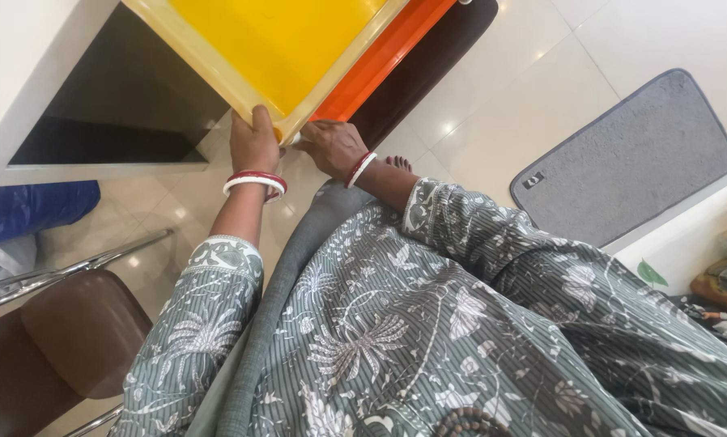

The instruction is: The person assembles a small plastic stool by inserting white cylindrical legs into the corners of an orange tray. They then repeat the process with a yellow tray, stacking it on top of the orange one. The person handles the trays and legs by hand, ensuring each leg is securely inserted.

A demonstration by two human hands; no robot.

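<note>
Yellow translucent plastic tray point(282, 48) fills the upper centre of the frame, tilted corner-down. Left hand point(254, 146) clasps that corner, fingers closed around the rim to steady it; right hand point(333, 147) grips the orange plastic tray point(380, 61) stacked beneath (fingers curled under, partly hidden). White tiled floor point(493, 121) and grey mat point(631, 158) lie right.

Tilted yellow plastic tray point(282, 48), held
</note>
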